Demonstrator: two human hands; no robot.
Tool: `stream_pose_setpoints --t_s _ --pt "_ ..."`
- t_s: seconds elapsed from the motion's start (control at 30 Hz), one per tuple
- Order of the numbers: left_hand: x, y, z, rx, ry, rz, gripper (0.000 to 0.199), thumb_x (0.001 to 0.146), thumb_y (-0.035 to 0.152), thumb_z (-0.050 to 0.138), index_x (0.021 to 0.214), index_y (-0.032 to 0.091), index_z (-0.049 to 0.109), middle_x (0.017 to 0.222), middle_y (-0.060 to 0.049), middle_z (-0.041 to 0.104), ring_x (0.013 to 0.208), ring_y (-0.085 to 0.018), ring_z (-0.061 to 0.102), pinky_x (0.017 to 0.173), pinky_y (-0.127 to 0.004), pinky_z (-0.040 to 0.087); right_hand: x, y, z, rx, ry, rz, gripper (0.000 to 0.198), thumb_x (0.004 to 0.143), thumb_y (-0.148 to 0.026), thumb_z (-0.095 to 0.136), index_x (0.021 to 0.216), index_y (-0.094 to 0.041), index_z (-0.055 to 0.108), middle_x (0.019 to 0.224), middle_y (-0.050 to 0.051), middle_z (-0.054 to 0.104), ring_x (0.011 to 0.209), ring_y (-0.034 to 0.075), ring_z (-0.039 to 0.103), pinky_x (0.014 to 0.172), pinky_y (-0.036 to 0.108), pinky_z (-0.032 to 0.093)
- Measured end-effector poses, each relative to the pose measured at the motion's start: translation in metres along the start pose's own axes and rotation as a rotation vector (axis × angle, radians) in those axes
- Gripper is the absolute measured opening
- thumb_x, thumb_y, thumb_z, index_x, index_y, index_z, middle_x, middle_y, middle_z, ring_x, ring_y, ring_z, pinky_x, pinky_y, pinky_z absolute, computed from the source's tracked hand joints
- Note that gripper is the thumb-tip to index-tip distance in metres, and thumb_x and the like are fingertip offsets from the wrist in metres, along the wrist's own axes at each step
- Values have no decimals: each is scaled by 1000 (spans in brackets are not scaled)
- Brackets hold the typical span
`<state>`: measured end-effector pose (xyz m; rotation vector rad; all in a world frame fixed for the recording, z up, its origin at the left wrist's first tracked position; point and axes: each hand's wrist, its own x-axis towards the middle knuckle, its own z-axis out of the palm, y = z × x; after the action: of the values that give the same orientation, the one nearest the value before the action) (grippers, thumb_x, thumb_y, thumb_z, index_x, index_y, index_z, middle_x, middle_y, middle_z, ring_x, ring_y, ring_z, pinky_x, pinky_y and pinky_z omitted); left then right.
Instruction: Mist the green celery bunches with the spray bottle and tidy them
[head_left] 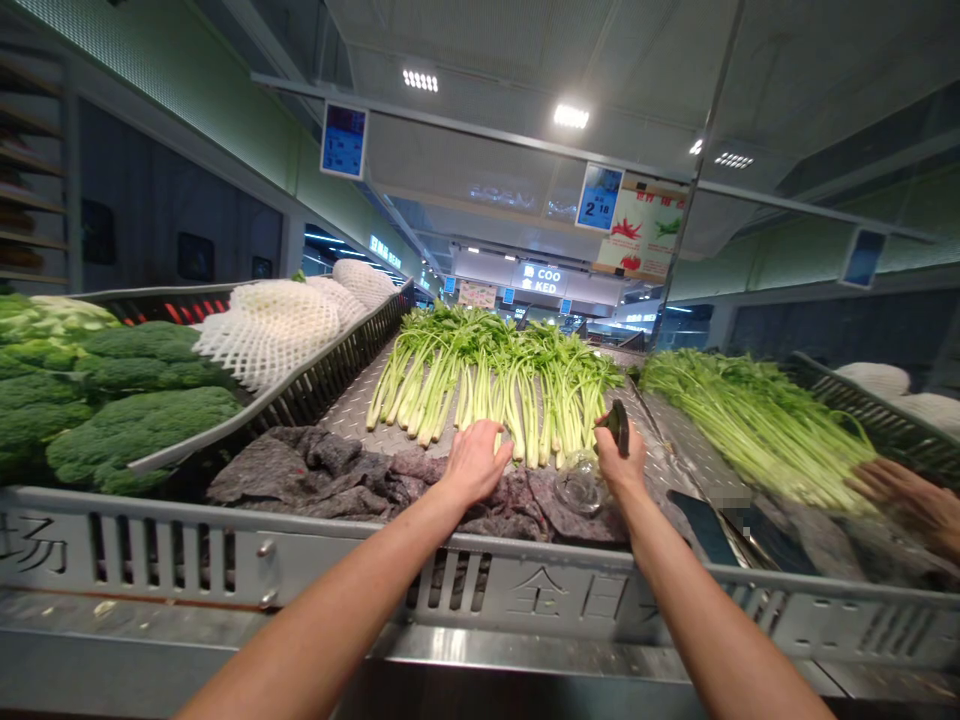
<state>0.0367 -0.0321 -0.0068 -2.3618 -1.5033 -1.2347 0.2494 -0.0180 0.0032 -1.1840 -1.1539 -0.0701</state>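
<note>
Celery stalks [495,375] lie side by side on a ridged metal shelf [349,412], leaves toward the back and pale ends toward me. My left hand [474,462] is at the front ends of the celery, thumb and fingers apart, with nothing seen in it; whether it touches a stalk I cannot tell. My right hand [624,455] is closed around the neck of a spray bottle [581,484] with a dark head and a clear body. The bottle is tilted, its body over a crumpled grey cloth [322,470] along the shelf's front.
Broccoli [150,420] and produce in white foam nets [274,325] fill a black crate [322,385] at left. A grey slotted rail [337,570] runs along the front. A mirror [780,300] at right reflects the celery. A dark phone-like object [701,525] lies beside it.
</note>
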Motion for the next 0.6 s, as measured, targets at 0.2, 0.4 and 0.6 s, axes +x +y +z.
stream_pose_setpoints --t_s 0.2,0.4,0.6 --pt "0 0 0 1 4 0 27 80 32 36 97 17 51 95 -6 57 91 -19 51 82 -34 37 -1 2 1 40 -42 -32 24 60 -30 46 77 -17 59 73 2 60 69 17 53 67 28 39" --pt "1 -1 1 -2 3 5 28 80 33 36 98 17 50 99 -7 57 95 -20 50 83 -36 36 -1 3 3 60 -98 -98 25 62 -31 48 82 -18 57 77 1 59 69 16 53 66 28 39" --pt "0 -1 1 1 -2 5 27 80 32 37 98 17 50 97 -7 57 93 -20 51 83 -35 37 -1 3 3 61 -115 -127 27 62 -31 47 83 -17 57 78 1 59 68 15 52 68 28 40"
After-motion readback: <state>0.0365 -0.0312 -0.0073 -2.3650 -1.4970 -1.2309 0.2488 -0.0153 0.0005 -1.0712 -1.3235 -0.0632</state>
